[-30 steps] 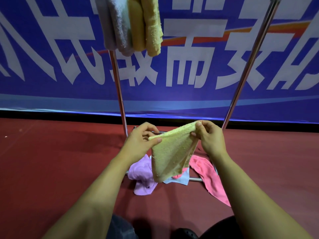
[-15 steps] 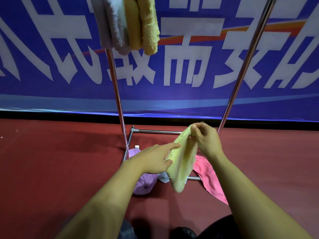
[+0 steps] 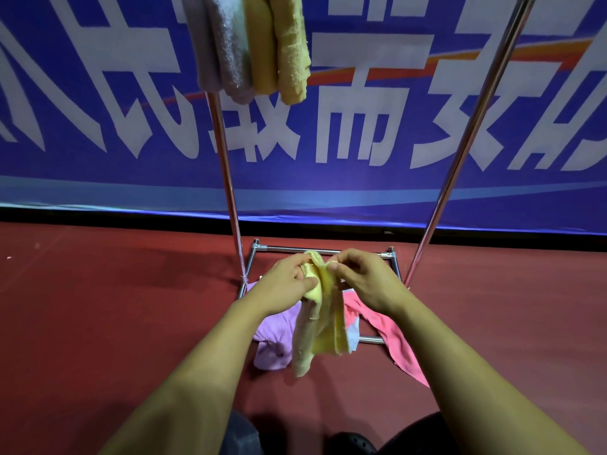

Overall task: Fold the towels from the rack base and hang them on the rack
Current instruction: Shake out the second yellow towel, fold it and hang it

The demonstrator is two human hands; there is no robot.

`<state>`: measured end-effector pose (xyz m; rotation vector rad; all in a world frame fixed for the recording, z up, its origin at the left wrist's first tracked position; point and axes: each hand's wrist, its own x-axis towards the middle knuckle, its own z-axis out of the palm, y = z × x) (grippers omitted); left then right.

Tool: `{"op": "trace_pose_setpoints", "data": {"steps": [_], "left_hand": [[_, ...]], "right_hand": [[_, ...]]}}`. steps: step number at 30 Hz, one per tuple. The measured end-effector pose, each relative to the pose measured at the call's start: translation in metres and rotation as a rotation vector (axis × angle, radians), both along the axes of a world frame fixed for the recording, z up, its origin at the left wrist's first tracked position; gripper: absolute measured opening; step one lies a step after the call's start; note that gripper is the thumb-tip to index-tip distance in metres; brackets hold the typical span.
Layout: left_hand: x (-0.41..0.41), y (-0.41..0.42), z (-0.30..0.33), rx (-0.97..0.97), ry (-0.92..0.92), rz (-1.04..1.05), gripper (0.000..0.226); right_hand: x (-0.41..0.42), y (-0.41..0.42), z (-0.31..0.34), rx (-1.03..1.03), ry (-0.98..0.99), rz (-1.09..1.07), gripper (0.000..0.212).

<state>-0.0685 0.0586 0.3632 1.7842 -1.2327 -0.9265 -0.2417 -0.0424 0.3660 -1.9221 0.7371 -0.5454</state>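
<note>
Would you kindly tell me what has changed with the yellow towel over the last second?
The left hand moved right to meet the right hand, bringing the yellow terry towel from spread open to folded lengthwise; both hands now pinch its top. The purple and pink towels below stayed put.

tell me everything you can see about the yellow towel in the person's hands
The yellow towel is pale yellow terry cloth with a nubby surface and a stitched hem. It hangs gathered lengthwise in loose vertical folds, its top bunched between the left hand and the right hand, both pinching it near the top. Its lower end dangles free in front of the purple towel and pink towel at the rack base.
</note>
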Motion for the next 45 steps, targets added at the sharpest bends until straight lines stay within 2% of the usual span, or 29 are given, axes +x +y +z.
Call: {"op": "trace_pose_setpoints", "data": {"steps": [8, 12, 14, 19, 22, 24, 28, 30, 31, 32, 35, 37, 40, 45], "left_hand": [[0.003, 0.005, 0.006, -0.054, 0.010, 0.040, 0.030], [0.000, 0.007, 0.011, -0.051, -0.003, 0.050, 0.040], [-0.001, 0.008, 0.014, -0.038, 0.045, 0.065, 0.044], [0.000, 0.011, 0.024, 0.014, 0.198, 0.156, 0.023], [0.003, 0.012, 0.022, 0.000, 0.342, 0.230, 0.026], [0.003, 0.013, 0.022, -0.009, 0.411, 0.265, 0.029], [0.001, 0.012, 0.026, -0.053, 0.537, 0.306, 0.026], [0.000, 0.012, 0.028, -0.032, 0.481, 0.269, 0.026], [-0.001, 0.013, 0.029, -0.013, 0.398, 0.242, 0.028], [0.001, 0.013, 0.026, 0.005, 0.237, 0.218, 0.031], [0.008, 0.016, 0.017, 0.080, -0.402, 0.165, 0.031], [0.007, 0.015, 0.014, 0.068, -0.563, 0.181, 0.029], [-0.003, 0.009, 0.015, -0.061, -0.475, 0.221, 0.034], [-0.014, 0.001, 0.022, -0.313, -0.093, 0.294, 0.023]], "right_hand": [[0.010, 0.010, -0.004, -0.048, 0.040, 0.044, 0.017], [0.013, 0.012, -0.004, -0.084, 0.044, 0.026, 0.015], [0.013, 0.014, -0.003, -0.095, 0.049, 0.013, 0.012], [0.011, 0.018, 0.003, -0.101, 0.078, 0.015, 0.010], [0.013, 0.021, 0.000, -0.099, 0.083, 0.014, 0.030], [0.015, 0.024, 0.000, -0.131, 0.079, 0.001, 0.034], [0.021, 0.025, -0.001, -0.260, 0.058, -0.068, 0.025], [0.022, 0.023, -0.001, -0.266, 0.050, -0.088, 0.017], [0.021, 0.022, -0.002, -0.268, 0.056, -0.090, 0.012], [0.021, 0.020, -0.002, -0.276, 0.068, -0.088, 0.008], [0.017, 0.014, -0.005, -0.296, 0.072, -0.122, 0.006], [0.014, 0.010, -0.003, -0.291, 0.044, -0.164, 0.002], [0.011, 0.005, -0.002, -0.263, 0.018, -0.233, 0.002], [0.007, 0.003, 0.006, 0.010, -0.184, -0.291, 0.002]]}}
